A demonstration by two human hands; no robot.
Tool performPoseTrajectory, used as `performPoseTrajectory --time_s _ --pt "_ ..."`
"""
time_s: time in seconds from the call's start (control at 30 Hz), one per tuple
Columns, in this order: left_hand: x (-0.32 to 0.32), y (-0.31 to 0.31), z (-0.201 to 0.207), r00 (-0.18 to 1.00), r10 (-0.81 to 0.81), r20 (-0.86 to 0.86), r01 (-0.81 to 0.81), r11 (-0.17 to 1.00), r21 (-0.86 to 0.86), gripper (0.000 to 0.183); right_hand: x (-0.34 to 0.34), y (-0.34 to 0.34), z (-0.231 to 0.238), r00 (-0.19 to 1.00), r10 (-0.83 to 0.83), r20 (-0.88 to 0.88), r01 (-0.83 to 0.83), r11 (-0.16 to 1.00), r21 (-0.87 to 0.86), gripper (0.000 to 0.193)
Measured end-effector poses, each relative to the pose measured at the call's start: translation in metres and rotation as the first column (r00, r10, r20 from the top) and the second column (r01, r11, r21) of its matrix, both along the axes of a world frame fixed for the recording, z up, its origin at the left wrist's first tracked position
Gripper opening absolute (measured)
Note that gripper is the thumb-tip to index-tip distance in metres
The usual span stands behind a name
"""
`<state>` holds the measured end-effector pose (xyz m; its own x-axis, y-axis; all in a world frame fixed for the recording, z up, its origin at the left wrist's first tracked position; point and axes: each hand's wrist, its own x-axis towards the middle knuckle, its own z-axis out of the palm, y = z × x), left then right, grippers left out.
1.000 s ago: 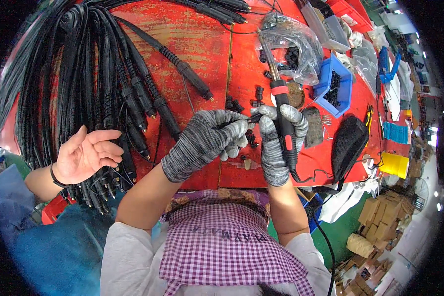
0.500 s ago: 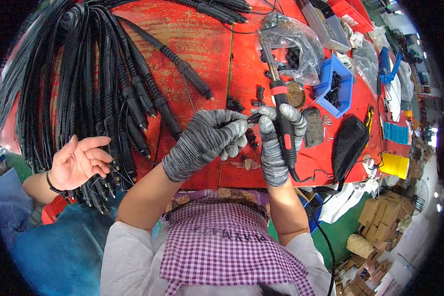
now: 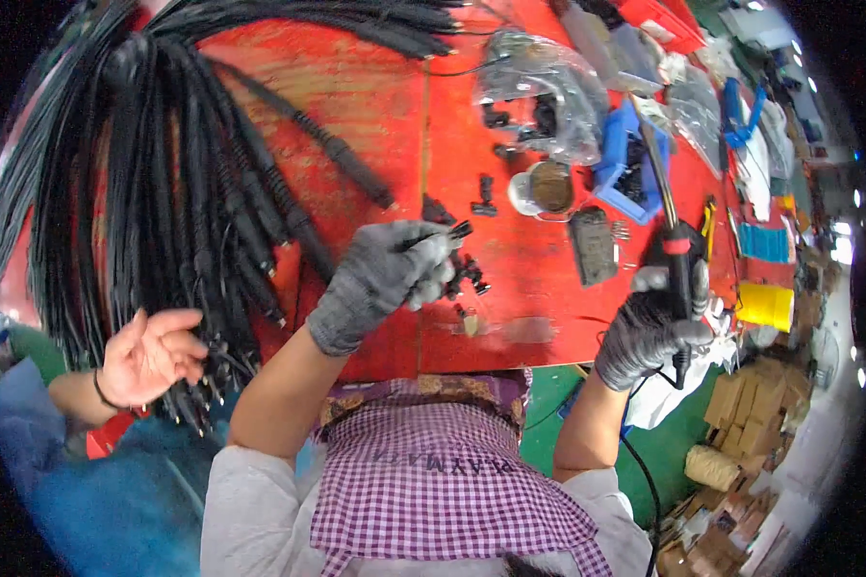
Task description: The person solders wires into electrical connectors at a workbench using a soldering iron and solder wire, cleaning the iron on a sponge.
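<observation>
Grey-gloved right hand (image 3: 645, 332) now sits farther right, fingers around a black-and-red soldering iron (image 3: 676, 246); grey-gloved left hand (image 3: 380, 274) pinches a small black connector (image 3: 462, 231), mid-frame, likely light, stiff. Hold iron by handle (image 3: 681, 293); tip maybe hot.

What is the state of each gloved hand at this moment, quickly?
Left hand: closed, pinching a small black part.
Right hand: closed around the handle of a soldering iron.

Head-worn fisheye, close over the red worktable (image 3: 529, 274)
It looks down from the worktable's near side.
</observation>
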<state>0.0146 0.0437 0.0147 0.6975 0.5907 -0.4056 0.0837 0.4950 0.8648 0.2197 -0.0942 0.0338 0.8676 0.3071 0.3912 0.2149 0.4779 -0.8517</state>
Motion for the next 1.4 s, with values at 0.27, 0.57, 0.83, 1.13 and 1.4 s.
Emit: performPoseTrajectory --time_s 0.27,0.57,0.83,1.13,1.4 --pt "0.005 -0.006 -0.024 0.996 0.015 -0.09 -0.017 0.999 -0.027 0.022 0.056 -0.094 -0.041 0.956 -0.1 -0.276 0.072 0.991 -0.11 0.056" --pt "0.01 -0.008 -0.02 0.99 0.021 -0.138 -0.03 0.997 -0.064 0.019 0.055 -0.063 -0.052 0.961 -0.073 -0.268 0.04 0.991 -0.129 0.047" --pt "0.009 -0.007 -0.015 0.981 0.066 -0.183 -0.085 0.992 -0.098 0.022 0.068 -0.047 -0.055 0.973 -0.04 -0.228 0.0 0.984 -0.176 0.046" --pt "0.009 -0.006 -0.015 0.983 0.061 -0.176 -0.076 0.994 -0.082 0.022 0.071 -0.046 -0.055 0.972 -0.07 -0.226 0.016 0.972 -0.232 0.045" --pt "0.008 -0.005 -0.017 0.985 0.053 -0.165 -0.065 0.995 -0.073 0.019 0.073 -0.049 -0.058 0.969 -0.052 -0.243 -0.005 0.974 -0.227 0.045"
